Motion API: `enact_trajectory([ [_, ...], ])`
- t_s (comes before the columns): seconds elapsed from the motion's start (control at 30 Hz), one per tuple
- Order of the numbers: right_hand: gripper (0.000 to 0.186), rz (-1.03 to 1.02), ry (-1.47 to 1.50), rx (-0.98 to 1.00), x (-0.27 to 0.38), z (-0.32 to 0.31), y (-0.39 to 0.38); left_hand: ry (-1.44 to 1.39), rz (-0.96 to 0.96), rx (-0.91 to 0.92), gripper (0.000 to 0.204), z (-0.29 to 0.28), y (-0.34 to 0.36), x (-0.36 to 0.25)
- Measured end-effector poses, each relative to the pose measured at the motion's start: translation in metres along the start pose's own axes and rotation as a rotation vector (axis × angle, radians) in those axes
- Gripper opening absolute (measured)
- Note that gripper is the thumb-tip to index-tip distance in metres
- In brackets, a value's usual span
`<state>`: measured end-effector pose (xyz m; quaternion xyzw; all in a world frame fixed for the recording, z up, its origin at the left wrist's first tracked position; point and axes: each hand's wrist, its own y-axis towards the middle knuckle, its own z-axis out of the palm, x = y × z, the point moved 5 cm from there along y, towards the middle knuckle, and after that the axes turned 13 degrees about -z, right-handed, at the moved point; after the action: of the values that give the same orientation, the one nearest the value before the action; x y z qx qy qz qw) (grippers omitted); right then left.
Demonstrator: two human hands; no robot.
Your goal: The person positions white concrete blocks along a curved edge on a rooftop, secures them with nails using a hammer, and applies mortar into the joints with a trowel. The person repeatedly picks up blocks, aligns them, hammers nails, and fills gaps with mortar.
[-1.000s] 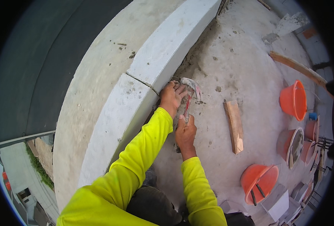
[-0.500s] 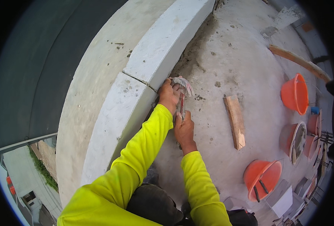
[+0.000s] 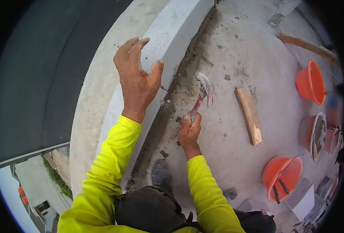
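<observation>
A right hand point(image 3: 189, 132) grips, fingers wrapped around the handle, a red-handled, pale-smeared claw hammer point(image 3: 201, 92) to the right of a long, white-grey concrete curb point(image 3: 175, 25), while the left hand point(image 3: 137, 79), fingers apart and thumb spread, with nothing visible in its hold, is raised over the curb. Bright yellow fabric sleeves point(image 3: 115, 151) cover both forearms. Right of the curb, past the hammer, a short, rough brown wooden block point(image 3: 249, 116) lies on the pale concrete floor point(image 3: 230, 163). Farther from the curb, on that side, sit round orange plastic buckets point(image 3: 304, 83).
</observation>
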<state>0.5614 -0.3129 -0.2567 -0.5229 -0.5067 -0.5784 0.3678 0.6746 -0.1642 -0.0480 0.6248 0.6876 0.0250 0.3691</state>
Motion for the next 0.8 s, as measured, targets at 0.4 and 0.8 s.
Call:
enact_trajectory([
  [0.4, 0.024, 0.003, -0.093, -0.031, 0.008, 0.019, 0.006, 0.462, -0.132, 0.417, 0.087, 0.041, 0.003, 0.056],
  [0.8, 0.026, 0.095, -0.115, 0.006, 0.003, 0.03, 0.009, 0.425, -0.152, 0.402, 0.087, 0.041, 0.004, 0.056],
])
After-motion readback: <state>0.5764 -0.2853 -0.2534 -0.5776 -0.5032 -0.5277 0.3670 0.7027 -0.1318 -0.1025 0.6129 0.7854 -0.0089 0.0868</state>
